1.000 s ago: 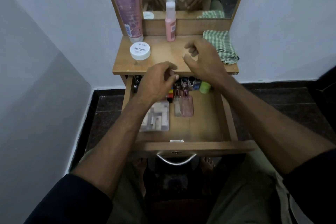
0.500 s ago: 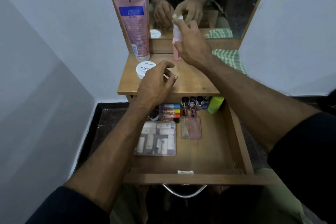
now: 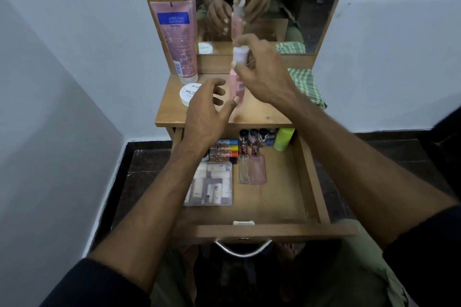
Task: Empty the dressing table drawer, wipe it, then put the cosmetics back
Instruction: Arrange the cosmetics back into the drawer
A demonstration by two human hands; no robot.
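Observation:
My right hand [image 3: 263, 75] grips a pink bottle with a white cap [image 3: 237, 82] and holds it lifted over the dressing table top [image 3: 259, 114]. My left hand [image 3: 207, 112] hovers just left of the bottle with fingers spread; its thumb tip is at the bottle's base. The open drawer [image 3: 282, 197] below holds a clear case of small tubes [image 3: 212, 184], colourful sticks [image 3: 224, 148], two small glass bottles [image 3: 252, 169], dark-capped vials [image 3: 254, 134] and a green bottle [image 3: 284, 138].
A tall pink tube [image 3: 178, 37] leans against the mirror frame at the left, with a white round jar [image 3: 190, 93] in front of it. A green checked cloth [image 3: 305, 86] lies at the top's right. The mirror [image 3: 311, 7] stands behind. White walls flank the table.
My right hand has reached to the pink bottle, taken it and lifted it off the top. My left hand has risen from the drawer toward the bottle.

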